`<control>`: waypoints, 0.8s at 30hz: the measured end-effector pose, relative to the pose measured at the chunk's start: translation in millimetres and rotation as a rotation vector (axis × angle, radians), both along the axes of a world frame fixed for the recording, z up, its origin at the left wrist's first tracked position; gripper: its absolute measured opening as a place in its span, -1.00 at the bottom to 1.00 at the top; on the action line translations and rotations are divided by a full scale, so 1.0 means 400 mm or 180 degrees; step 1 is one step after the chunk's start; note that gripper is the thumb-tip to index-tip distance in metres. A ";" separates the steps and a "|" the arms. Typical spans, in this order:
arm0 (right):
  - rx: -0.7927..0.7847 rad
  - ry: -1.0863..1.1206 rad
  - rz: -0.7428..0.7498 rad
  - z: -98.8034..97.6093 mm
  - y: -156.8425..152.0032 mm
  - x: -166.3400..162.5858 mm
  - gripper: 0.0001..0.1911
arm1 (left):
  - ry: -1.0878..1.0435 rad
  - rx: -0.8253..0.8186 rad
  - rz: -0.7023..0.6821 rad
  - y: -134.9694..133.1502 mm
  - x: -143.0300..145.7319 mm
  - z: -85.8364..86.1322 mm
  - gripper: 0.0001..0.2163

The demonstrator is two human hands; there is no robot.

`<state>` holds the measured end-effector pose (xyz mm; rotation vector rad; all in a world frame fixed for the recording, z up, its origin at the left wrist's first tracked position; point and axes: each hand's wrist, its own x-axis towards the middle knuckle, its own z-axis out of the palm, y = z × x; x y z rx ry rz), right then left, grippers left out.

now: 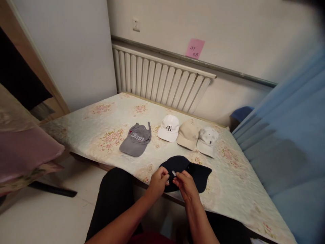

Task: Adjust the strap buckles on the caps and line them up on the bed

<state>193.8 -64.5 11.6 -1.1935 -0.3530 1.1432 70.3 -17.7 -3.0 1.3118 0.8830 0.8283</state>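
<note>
A dark navy baseball cap (201, 174) lies at the near edge of the bed, its brim pointing right. Over its back part, my right hand (187, 184) pinches a small oval metal buckle (174, 173) between thumb and finger. Close beside it, my left hand (159, 179) is closed in a pinch at the cap's left side. A tiny pale bit shows at those left fingertips, too small to name. Whether the buckle is joined to the cap's strap cannot be made out, as my fingers cover that spot.
Behind the navy cap lie a grey cap (137, 140), a white cap (168, 128), a beige cap (188, 135) and another white cap (208, 140). They rest on a floral bedspread (88, 125). A radiator (162, 76) lines the wall, and a blue curtain (286, 118) hangs right.
</note>
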 end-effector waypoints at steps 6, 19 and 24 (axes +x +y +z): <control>-0.0031 0.0069 -0.0019 0.014 -0.003 -0.004 -0.78 | -0.0511 -0.0593 -0.0066 -0.003 0.008 0.014 -0.87; 0.0524 0.0062 0.0433 0.032 -0.011 -0.013 -0.72 | -0.0520 -0.0657 -0.0039 0.002 0.015 0.012 -0.86; 0.0874 0.0355 0.0726 0.028 -0.012 -0.018 -0.73 | -0.0597 -0.0723 -0.0040 0.003 0.006 0.027 -0.84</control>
